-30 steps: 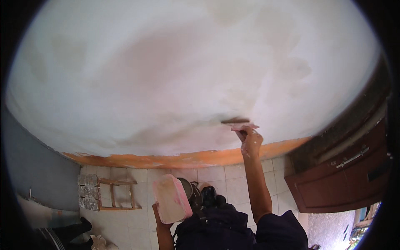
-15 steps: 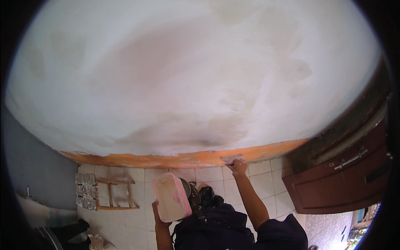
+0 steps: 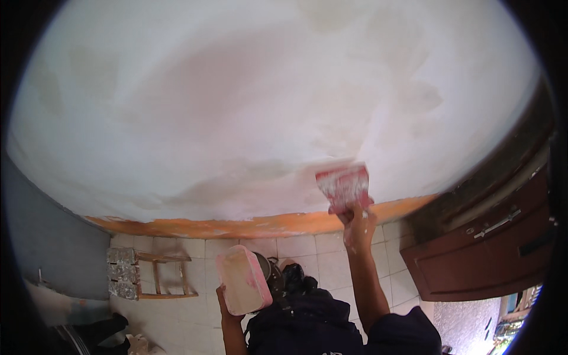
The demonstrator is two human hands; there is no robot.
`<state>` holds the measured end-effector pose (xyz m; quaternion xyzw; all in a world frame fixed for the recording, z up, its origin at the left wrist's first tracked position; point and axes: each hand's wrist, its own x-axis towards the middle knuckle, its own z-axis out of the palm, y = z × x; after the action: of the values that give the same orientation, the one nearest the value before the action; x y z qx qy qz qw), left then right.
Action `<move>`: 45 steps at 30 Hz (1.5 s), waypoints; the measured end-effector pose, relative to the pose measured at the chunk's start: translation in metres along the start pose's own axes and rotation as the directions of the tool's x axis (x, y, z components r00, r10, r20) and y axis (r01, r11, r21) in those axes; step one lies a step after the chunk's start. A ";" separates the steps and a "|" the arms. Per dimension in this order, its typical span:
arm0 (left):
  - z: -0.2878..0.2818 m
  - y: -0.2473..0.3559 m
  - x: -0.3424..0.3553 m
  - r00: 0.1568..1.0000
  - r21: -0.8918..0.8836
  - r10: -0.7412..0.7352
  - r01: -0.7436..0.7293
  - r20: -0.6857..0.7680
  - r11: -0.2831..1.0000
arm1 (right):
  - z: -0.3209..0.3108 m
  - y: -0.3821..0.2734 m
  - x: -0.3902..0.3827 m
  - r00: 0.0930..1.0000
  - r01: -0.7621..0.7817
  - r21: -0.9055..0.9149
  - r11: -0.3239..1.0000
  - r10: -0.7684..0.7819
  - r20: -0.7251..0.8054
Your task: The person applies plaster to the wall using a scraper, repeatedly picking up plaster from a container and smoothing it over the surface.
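My right hand (image 3: 356, 225) grips a red putty scraper (image 3: 343, 184) streaked with white, its blade at the lower part of the white patchy wall (image 3: 225, 106), just above an orange band (image 3: 260, 225). My left hand (image 3: 229, 305) holds a pink rectangular tub (image 3: 241, 278) with pale, smooth stuff inside, low at the centre. A round metal pot (image 3: 267, 267) on the tiled floor is partly hidden behind the tub, beside my dark shoes.
A paint-spattered wooden step ladder (image 3: 163, 275) lies or stands at left by a grey wall (image 3: 50, 219). Dark striped trousers and a shoe (image 3: 89, 334), seemingly another person's, show at lower left. A brown door (image 3: 473, 260) with bright ground beyond is at right.
My right hand and scraper dipped down to the orange band, then rose again onto the white wall, the blade's red face now showing. My left hand and tub have barely moved.
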<state>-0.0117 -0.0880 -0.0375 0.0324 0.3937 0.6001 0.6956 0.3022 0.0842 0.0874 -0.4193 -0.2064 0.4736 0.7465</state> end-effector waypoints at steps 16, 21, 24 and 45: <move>-0.006 0.003 0.008 0.948 0.518 0.301 -0.308 0.101 0.798 | -0.099 0.134 0.137 0.926 -0.201 0.072 0.977 0.214 -0.311; 0.009 0.007 0.000 0.996 -0.042 0.052 -0.049 0.072 0.998 | -0.038 0.007 0.072 0.998 0.049 -0.001 0.999 -0.049 0.040; 0.011 0.004 -0.006 0.965 0.440 0.233 -0.261 0.117 0.859 | -0.036 -0.029 0.041 0.997 0.069 -0.015 0.997 -0.070 -0.044; 0.006 -0.003 0.003 0.998 0.012 0.042 -0.042 0.038 0.999 | -0.009 0.026 0.081 0.993 -0.113 0.022 0.993 0.114 -0.022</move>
<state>-0.0060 -0.0837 -0.0363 0.0563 0.3833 0.6114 0.6900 0.3327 0.1572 0.0540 -0.4281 -0.1686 0.5125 0.7250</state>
